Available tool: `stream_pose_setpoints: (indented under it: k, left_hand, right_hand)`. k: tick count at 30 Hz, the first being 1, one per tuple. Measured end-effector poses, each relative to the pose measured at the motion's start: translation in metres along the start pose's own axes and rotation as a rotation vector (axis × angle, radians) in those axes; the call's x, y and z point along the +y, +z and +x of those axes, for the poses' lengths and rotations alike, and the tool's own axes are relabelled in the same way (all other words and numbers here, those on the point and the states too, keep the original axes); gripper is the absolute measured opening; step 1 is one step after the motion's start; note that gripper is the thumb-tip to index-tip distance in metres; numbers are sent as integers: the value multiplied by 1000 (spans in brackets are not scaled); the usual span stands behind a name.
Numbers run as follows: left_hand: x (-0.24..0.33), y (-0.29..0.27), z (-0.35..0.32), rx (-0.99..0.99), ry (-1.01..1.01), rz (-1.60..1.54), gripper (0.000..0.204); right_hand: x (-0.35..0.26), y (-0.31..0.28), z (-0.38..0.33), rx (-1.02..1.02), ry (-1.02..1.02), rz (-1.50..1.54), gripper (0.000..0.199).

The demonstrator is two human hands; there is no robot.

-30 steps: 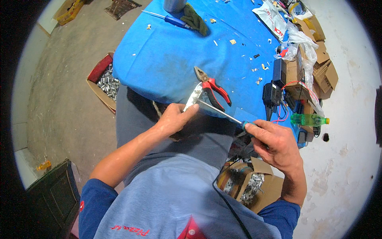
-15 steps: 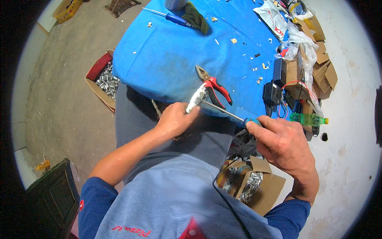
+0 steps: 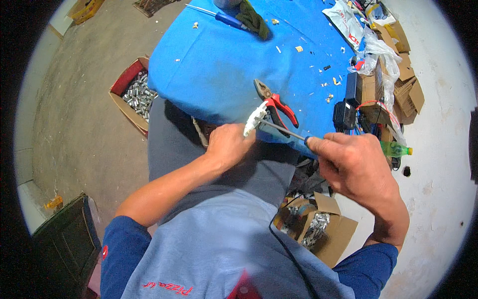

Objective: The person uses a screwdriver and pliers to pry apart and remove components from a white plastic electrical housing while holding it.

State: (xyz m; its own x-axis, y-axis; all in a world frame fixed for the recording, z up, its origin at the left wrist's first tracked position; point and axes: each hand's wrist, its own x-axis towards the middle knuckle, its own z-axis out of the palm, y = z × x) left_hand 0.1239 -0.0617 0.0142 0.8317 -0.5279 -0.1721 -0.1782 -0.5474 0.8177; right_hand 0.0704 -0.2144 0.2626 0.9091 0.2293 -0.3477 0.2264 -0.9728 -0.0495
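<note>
My left hand (image 3: 230, 145) is closed on a small white plastic part (image 3: 255, 118) at the near edge of the blue-covered table. My right hand (image 3: 354, 162) grips the handle of a screwdriver (image 3: 289, 132), whose metal shaft points left and meets the white part. The exact spot its tip touches is too small to tell. Just behind the white part lie pliers (image 3: 282, 107) with red and black handles, their jaws pointing away from me. Farther back rests a second screwdriver (image 3: 226, 19) with a blue handle, beside a dark green cloth (image 3: 253, 21).
White scraps dot the blue tablecloth (image 3: 199, 65). Along the right edge stand black adapters (image 3: 343, 114), plastic bags (image 3: 381, 52), cardboard and a green bottle (image 3: 395, 149). A box of metal pieces (image 3: 138, 97) sits on the floor at left; another open carton (image 3: 331, 239) is low at right.
The right hand has moved slightly to the right, and the screwdriver handle is more covered by it. The white part is tilted a little differently. The whole view has shifted slightly.
</note>
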Motion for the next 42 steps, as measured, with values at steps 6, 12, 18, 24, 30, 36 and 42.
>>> stream_pose_setpoints:
  k: [6, 12, 18, 24, 30, 36, 42]
  left_hand:
    - [1, -5, 1, 1, -71, 6, 45]
    - [-5, -7, 0, 72, -44, -29, 40]
    - [-3, -8, -2, 90, -59, -38, 36]
    - [-1, -13, 1, 25, -151, -133, 41]
    - [-2, -10, -2, -38, -190, -225, 53]
    - [-33, 5, 4, -172, -62, -379, 54]
    - [-52, 29, 10, -121, 3, -508, 52]
  right_hand:
    - [38, 60, -34, 185, 187, 566, 28]
    - [45, 127, -54, 183, 540, 1223, 31]
    - [21, 180, -61, 259, 640, 1832, 34]
    - [5, 204, -63, 527, 390, 1276, 30]
    - [-25, 175, -66, 595, 315, 656, 30]
    - [-20, 160, -68, 535, 316, 646, 30]
    - [-33, 164, -64, 525, 328, 372, 36]
